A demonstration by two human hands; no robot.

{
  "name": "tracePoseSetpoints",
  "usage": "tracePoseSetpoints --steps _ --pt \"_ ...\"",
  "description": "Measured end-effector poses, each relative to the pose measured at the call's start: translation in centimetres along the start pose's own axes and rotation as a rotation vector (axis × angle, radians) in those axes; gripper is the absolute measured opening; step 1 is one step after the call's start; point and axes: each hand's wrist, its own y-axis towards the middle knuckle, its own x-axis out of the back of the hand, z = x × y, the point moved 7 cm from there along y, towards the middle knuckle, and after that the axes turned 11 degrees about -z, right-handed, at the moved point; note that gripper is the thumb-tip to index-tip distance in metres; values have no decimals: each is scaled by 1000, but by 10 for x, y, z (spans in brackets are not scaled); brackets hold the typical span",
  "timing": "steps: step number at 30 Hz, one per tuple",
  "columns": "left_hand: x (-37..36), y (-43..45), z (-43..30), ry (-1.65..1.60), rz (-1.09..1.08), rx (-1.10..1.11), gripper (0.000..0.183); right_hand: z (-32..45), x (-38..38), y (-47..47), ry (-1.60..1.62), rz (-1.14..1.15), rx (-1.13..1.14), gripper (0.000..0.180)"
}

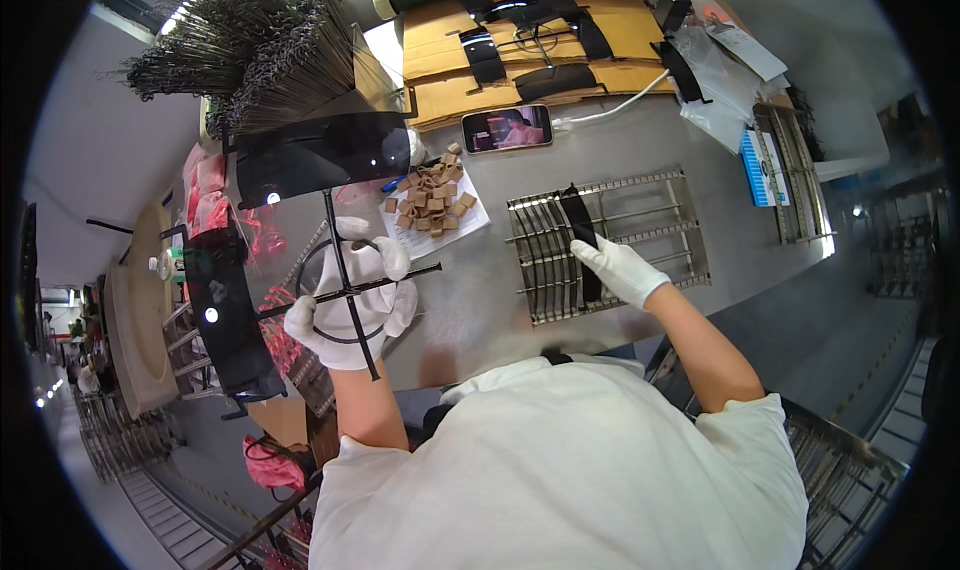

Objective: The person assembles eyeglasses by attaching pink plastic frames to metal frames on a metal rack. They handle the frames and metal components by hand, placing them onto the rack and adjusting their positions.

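My left hand (360,303), in a white glove, holds a black metal cross frame (349,291) with a ring (303,264) at its middle. Two glossy black curved panels sit at the frame's outer ends: one panel (322,156) at the top and another panel (225,315) at the left. The two other arms end bare. My right hand (619,270), also gloved in white, grips a dark curved panel (577,217) standing in a metal slotted rack (652,228). Several more curved panels (544,262) stand in a row left of it, edges up.
Brown clips (431,198) lie piled on a paper sheet (469,228). Behind are a phone (508,129) on a white cable (622,106) and cardboard (442,44) bearing black panels. Bundled wire rods (292,52) stand back left; another slotted rack (787,172) lies right. A bottle (171,264) is far left.
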Motion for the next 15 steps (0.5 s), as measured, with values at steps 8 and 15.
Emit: tracePoseSetpoints --steps 8,15 --pt "5 3 18 136 -116 119 90 67 39 -13 -623 -160 164 95" --pt "22 -21 65 69 -482 414 98 135 22 -42 89 5 259 104"
